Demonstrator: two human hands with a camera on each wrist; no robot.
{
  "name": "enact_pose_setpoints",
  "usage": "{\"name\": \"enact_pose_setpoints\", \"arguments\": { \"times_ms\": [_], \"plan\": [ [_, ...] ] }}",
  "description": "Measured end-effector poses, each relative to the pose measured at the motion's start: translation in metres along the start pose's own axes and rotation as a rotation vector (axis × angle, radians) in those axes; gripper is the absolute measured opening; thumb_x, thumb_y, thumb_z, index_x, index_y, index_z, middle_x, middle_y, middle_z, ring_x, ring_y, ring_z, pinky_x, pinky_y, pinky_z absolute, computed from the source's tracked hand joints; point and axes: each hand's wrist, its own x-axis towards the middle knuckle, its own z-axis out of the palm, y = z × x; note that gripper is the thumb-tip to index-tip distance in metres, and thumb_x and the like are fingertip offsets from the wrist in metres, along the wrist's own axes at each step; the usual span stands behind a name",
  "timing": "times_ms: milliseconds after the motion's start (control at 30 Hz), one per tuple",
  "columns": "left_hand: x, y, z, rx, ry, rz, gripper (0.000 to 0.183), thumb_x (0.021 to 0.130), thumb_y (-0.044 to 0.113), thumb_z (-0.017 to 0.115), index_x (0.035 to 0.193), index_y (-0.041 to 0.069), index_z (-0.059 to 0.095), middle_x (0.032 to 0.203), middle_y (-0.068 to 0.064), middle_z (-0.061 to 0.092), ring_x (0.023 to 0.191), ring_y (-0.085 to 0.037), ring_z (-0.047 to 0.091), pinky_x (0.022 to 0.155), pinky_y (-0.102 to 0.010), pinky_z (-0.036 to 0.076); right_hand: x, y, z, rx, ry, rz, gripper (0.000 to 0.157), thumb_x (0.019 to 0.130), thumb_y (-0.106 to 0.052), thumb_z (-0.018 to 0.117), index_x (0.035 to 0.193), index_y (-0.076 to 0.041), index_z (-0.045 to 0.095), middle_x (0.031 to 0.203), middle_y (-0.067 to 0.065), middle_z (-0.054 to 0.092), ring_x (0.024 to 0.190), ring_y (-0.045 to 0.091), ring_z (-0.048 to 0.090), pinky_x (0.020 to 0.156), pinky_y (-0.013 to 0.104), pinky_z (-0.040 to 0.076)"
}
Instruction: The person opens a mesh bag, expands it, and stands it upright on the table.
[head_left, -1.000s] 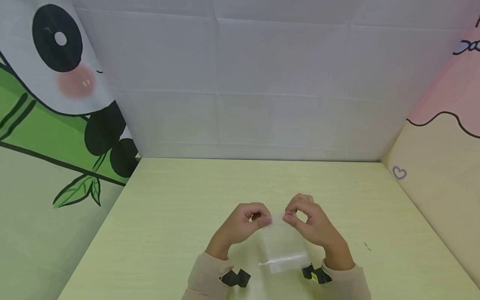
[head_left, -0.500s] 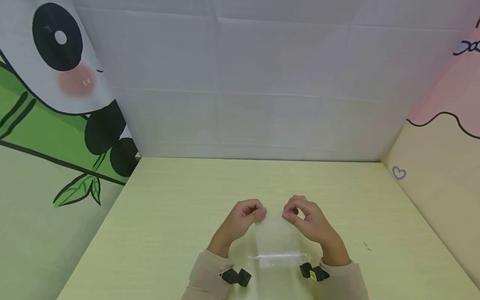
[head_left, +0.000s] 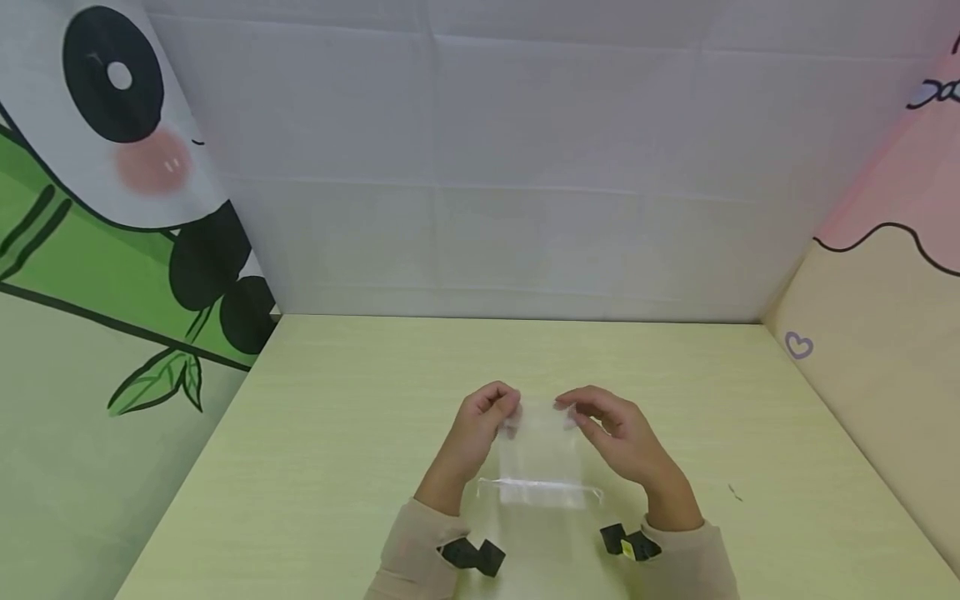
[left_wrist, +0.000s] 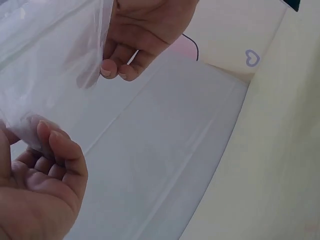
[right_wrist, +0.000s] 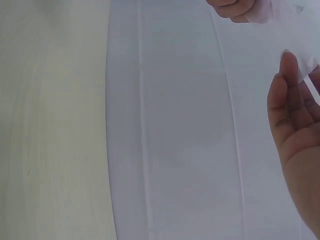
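A clear plastic bag [head_left: 538, 454] with a glossy crosswise strip hangs between my two hands in the head view. My left hand [head_left: 474, 429] pinches its upper left corner between thumb and curled fingers. At the upper right edge is my right hand [head_left: 618, 433], its thumb and fingers lightly holding the film. The left wrist view shows the bag [left_wrist: 50, 70] filling the upper left, with the right thumb seen through it. In the right wrist view, the right hand [right_wrist: 300, 120] has a corner of the bag between its fingers and thumb. The bag's contents, if any, cannot be made out.
Below the hands lies a pale yellow-green tabletop [head_left: 337, 433]. A white sheet [head_left: 525, 167] stands behind it, with printed cartoon panels [head_left: 202, 250] at the sides. A small dark mark [head_left: 735, 492] shows right of the right arm.
Both hands have moved the bag a little up and left, straightening it from a tilt. The gap between the hands has widened, and the right fingers have loosened and spread.
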Motion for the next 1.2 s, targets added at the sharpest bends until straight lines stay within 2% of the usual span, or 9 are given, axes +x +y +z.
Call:
{"name": "enact_pose_setpoints", "arguments": {
  "times_ms": [100,200,300,400,600,733,867,967,1200],
  "plan": [
    [0.001,0.003,0.004,-0.126,0.062,-0.059,0.021,0.102,0.008,0.050,0.082,0.002,0.055,0.073,0.001,0.051,0.061,-0.010,0.049,0.058,-0.020,0.043,0.001,0.002,-0.001,-0.009,-0.017,-0.070,0.044,0.084,0.027,0.047,0.116,0.002,0.062,0.119,0.018,0.060,0.098,0.021,0.057,0.079,0.027,0.048],
    [0.003,0.005,0.010,-0.221,0.133,-0.139,0.024,0.101,0.008,0.050,0.078,0.009,0.055,0.071,0.001,0.053,0.058,-0.007,0.051,0.055,-0.019,0.046,0.002,0.003,-0.001,-0.061,-0.012,-0.104,0.045,0.080,0.026,0.056,0.113,-0.004,0.065,0.127,0.018,0.054,0.105,0.021,0.054,0.079,0.029,0.046],
    [0.004,0.005,0.014,-0.247,0.182,-0.209,0.021,0.102,0.012,0.051,0.082,0.010,0.058,0.075,0.002,0.054,0.060,-0.006,0.053,0.054,-0.018,0.046,0.002,0.004,0.000,-0.133,0.024,-0.110,0.041,0.077,0.021,0.066,0.105,-0.009,0.068,0.124,0.017,0.055,0.102,0.021,0.054,0.075,0.032,0.045],
    [0.003,0.004,0.014,-0.235,0.176,-0.236,0.021,0.103,0.017,0.048,0.097,0.003,0.061,0.083,0.000,0.056,0.068,-0.008,0.055,0.059,-0.019,0.047,0.003,0.003,0.001,-0.193,0.077,-0.091,0.036,0.076,0.021,0.067,0.099,-0.007,0.069,0.114,0.016,0.061,0.094,0.021,0.057,0.072,0.031,0.046],
    [-0.001,0.005,0.008,-0.075,0.072,-0.157,0.036,0.101,0.011,0.035,0.125,-0.009,0.054,0.090,-0.006,0.058,0.064,-0.013,0.054,0.059,-0.023,0.045,0.004,0.000,0.005,-0.296,0.198,0.065,0.024,0.081,0.014,0.070,0.100,-0.002,0.069,0.096,0.005,0.067,0.081,0.014,0.059,0.066,0.023,0.048],
    [-0.001,0.007,0.003,0.108,0.094,-0.114,0.038,0.098,0.002,0.032,0.124,-0.006,0.058,0.080,-0.006,0.059,0.060,-0.016,0.053,0.059,-0.024,0.045,0.004,0.002,0.005,-0.359,0.236,0.125,0.018,0.083,0.008,0.072,0.096,-0.003,0.070,0.087,-0.002,0.065,0.076,0.011,0.057,0.061,0.024,0.047],
    [-0.001,0.009,0.001,0.234,0.147,-0.095,0.033,0.096,0.001,0.042,0.122,-0.002,0.062,0.066,-0.005,0.056,0.061,-0.018,0.053,0.060,-0.025,0.045,0.003,0.001,0.005,-0.368,0.245,0.145,0.014,0.083,0.007,0.072,0.091,-0.005,0.071,0.080,-0.006,0.061,0.073,0.010,0.056,0.057,0.024,0.044],
    [-0.003,0.010,0.001,0.317,0.160,-0.063,0.028,0.093,0.002,0.055,0.119,0.000,0.065,0.070,-0.003,0.057,0.064,-0.016,0.054,0.057,-0.025,0.042,0.003,0.001,0.005,-0.362,0.243,0.167,0.011,0.084,0.005,0.072,0.090,-0.004,0.071,0.078,-0.007,0.061,0.072,0.010,0.056,0.057,0.025,0.044],
    [-0.006,0.012,0.002,0.415,0.168,0.133,0.018,0.090,0.012,0.072,0.106,0.004,0.070,0.080,-0.005,0.053,0.068,-0.016,0.046,0.056,-0.023,0.036,0.003,-0.001,0.005,-0.316,0.223,0.201,0.011,0.087,0.003,0.071,0.092,-0.006,0.071,0.081,-0.007,0.063,0.071,0.010,0.055,0.060,0.025,0.046]
  ]
}}
